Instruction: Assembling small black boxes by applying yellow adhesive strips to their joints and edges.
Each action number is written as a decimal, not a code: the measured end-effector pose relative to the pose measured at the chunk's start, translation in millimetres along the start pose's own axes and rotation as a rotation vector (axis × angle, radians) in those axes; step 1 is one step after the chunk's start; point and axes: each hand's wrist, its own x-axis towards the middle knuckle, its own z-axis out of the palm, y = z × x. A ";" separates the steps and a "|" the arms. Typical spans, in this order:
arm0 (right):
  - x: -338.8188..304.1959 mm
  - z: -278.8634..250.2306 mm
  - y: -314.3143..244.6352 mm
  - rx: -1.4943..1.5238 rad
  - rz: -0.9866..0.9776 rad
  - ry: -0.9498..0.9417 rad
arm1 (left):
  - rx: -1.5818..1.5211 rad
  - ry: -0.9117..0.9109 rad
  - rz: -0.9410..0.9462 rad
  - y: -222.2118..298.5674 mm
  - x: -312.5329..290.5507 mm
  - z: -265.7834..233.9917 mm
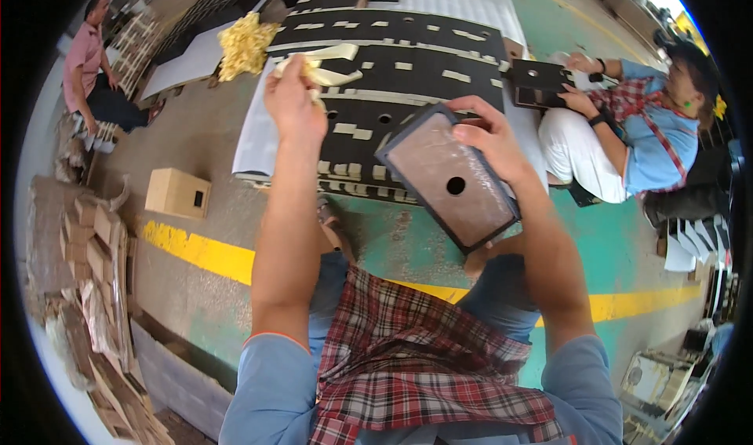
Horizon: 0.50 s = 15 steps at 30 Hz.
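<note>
My right hand grips a rectangular box by its upper right edge. The box is tilted, with a black rim, a shiny brownish face and a round dark hole. In my left hand, raised over the work surface's left part, several pale yellow strips, like peeled tape, are pinched and dangle to the right. Beyond both hands lie rows of black boxes set side by side, with short pale tape pieces on them. White sheeting shows under their left edge.
At the right a co-worker handles a black box. Another person sits at the far left. A heap of crumpled yellow strips lies past my left hand. A light wooden box stands on the floor, near stacked cardboard.
</note>
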 end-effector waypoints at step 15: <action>6.2 13.9 11.6 0.217 0.066 0.395 | -0.125 -0.247 -0.037 19.9 -43.0 21.8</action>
